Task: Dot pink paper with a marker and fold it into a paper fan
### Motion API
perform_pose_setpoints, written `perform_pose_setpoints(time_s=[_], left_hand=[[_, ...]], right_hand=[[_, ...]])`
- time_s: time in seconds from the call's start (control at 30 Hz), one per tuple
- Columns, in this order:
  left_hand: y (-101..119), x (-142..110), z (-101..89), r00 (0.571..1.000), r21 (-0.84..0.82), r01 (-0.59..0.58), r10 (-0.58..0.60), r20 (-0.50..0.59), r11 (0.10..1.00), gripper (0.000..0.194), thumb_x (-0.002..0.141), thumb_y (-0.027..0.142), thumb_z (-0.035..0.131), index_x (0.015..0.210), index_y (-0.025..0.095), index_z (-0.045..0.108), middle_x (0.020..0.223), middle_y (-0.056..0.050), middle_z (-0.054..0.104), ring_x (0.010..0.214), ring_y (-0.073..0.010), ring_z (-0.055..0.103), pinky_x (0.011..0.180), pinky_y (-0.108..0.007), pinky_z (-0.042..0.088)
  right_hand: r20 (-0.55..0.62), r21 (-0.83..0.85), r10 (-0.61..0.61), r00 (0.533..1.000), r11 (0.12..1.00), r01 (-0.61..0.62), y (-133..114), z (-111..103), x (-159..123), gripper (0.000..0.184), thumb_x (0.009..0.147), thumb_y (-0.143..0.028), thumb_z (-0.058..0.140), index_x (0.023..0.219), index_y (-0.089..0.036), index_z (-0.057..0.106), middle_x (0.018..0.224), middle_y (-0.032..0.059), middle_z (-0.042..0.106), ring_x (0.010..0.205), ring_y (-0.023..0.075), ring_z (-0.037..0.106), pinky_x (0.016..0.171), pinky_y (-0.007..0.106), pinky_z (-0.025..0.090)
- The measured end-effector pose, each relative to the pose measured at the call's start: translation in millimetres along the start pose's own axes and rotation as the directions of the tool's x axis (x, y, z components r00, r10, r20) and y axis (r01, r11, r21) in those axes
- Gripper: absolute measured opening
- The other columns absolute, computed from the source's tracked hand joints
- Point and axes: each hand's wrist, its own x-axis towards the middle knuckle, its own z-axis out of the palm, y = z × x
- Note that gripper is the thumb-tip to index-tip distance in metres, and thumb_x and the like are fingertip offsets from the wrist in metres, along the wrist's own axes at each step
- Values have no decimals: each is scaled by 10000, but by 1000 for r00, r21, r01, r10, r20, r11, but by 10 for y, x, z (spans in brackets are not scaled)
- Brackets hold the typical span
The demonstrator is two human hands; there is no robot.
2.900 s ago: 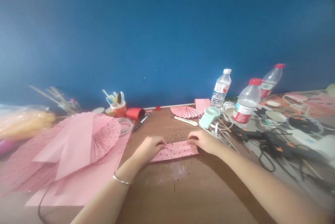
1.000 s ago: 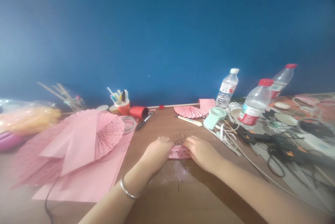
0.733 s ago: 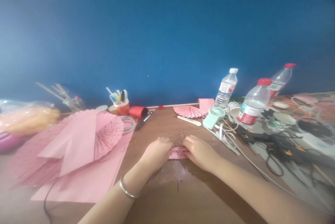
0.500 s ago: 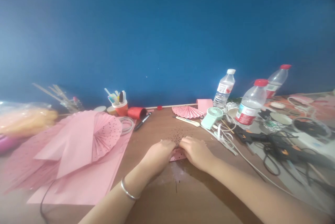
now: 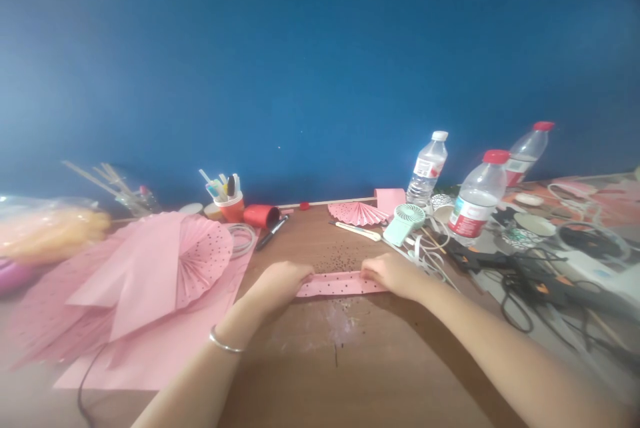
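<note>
A narrow pink strip of dotted paper (image 5: 336, 283), folded in pleats, lies flat on the brown table (image 5: 320, 375). My left hand (image 5: 280, 281) presses down on its left end with curled fingers. At the strip's right end my right hand (image 5: 393, 273) does the same. A silver bangle (image 5: 225, 345) circles my left wrist. Both hands' fingertips hide the ends of the strip.
Pink paper sheets and a pleated fan (image 5: 200, 258) lie at the left. A red cup of pens (image 5: 230, 205), a tipped red cup (image 5: 260, 216), a small mint fan (image 5: 404, 223), three water bottles (image 5: 473, 205) and tangled black cables (image 5: 530, 275) crowd the back and right.
My hands were together over the middle of the strip half a second ago. They have slid apart along it to its two ends, and the strip now shows at full length.
</note>
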Motion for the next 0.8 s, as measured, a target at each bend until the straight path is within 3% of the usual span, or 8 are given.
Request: perform_pose_setpoints(time_s=[0.13,0.3,0.43,0.53,0.67,0.8], left_hand=[[-36,-4,-17,998,36,16,-14,-59,999,230,837,227,338,756,206,552,718,-13,576,681,-162,539,607,-257,347],[114,-37,-51,975,82,-81,96,-200,993,204,839,169,344,794,178,542,857,-52,545,826,-182,502,739,-301,360],[197,-31,-10,978,-3,-124,122,-172,992,182,832,131,354,851,189,526,850,-29,536,789,-156,499,705,-266,376],[210,-19,4,978,-25,-126,120,-171,992,195,849,163,342,805,186,531,802,-25,532,762,-153,499,682,-261,375],[203,-17,-41,969,-87,-190,172,-179,978,203,851,165,342,807,186,539,806,-15,531,755,-133,497,677,-237,374],[200,-35,-60,964,-37,-259,255,-79,965,159,812,144,411,769,187,558,820,-19,528,774,-136,503,691,-232,380]], right_hand=[[-26,44,20,999,999,-19,100,-10,-28,268,869,-299,376,734,-198,585,731,22,641,671,144,572,554,216,310],[-91,-104,-22,996,994,13,54,-11,-27,254,857,-244,402,710,-176,597,670,31,604,647,150,532,562,241,309],[-171,-112,-196,966,978,179,-68,-67,-27,288,863,-264,405,720,-161,633,736,56,589,774,171,500,683,280,342],[-207,-35,-219,953,976,216,-155,-62,-24,241,860,-254,418,850,-171,644,807,57,589,816,167,486,717,284,352],[-146,53,-203,968,976,213,-208,-10,-11,199,842,-224,448,876,-183,639,793,38,583,810,160,496,676,261,366],[-49,27,-231,972,972,233,-209,-47,-33,198,825,-215,464,884,-217,653,780,30,573,800,160,499,670,259,362]])
